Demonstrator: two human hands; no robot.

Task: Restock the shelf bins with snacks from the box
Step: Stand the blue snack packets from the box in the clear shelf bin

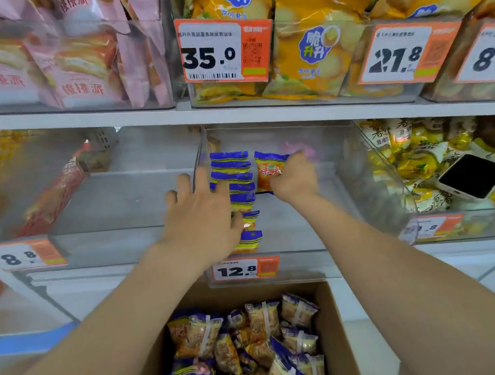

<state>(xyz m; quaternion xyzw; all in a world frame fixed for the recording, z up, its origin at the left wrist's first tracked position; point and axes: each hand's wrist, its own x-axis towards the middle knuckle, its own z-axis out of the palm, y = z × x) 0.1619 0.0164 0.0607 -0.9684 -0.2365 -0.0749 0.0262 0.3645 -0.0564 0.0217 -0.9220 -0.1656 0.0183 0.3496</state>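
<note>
nearest, low in view: an open cardboard box (335, 332), brown and matte, heaped with small crinkly snack packs (243, 343) in orange and blue foil, lying every which way, some crossed by pale strips.

above the box, two bare forearms reaching up into the middle bin (305, 266), a clear hard plastic tub on the lower shelf, with an orange-and-white price tag (245, 269) reading 12.8 on its front.

left hand (202, 211) spread flat, fingers straight and apart, pressed against the left side of a row of packs (236, 182) standing on edge, front to back, along the bin's left half, blue tops up; part of that row hidden behind the hand. right hand (293, 175) just beside, curled round one orange pack (269, 169), held upright to the right of the row's far end; touching the row or not, cannot tell.

to the right, another clear bin (493, 222) full of glossy yellow packets (418, 166), with a dark-screened phone (472, 175) lying flat on top. to the left, red wrappers (54, 198) slumped inside a hazy clear tub (7, 198) tagged 8.8.

farthest, above a pale shelf board (106, 117): puffy yellow chip bags (316, 48) behind a 35.0 tag (223, 50), soft pink bags (69, 69) at the left.
</note>
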